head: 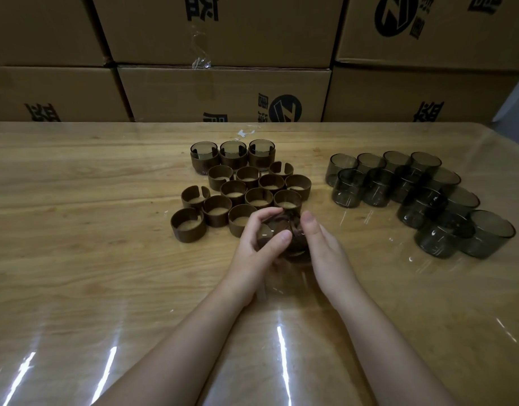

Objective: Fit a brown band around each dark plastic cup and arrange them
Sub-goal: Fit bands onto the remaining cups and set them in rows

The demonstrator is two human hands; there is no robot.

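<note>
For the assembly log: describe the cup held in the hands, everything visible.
The cup is small, round, dark see-through plastic, held tilted in front of the loose brown bands. A brown band sits partly around it, blurred. The left hand grips its left side with curled fingers; the right hand touches its right side, thumb straight. Its rim and base are mostly hidden.

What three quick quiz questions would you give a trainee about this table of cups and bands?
1. True or false: three banded dark plastic cups stand in a row behind the loose brown bands.
2. The bare smoky transparent cups sit on which side of the loose bands? A left, B right, C on top.
3. Fill in: the left hand grips one dark ___.
Key: 1 true; 2 B; 3 cup.
</note>
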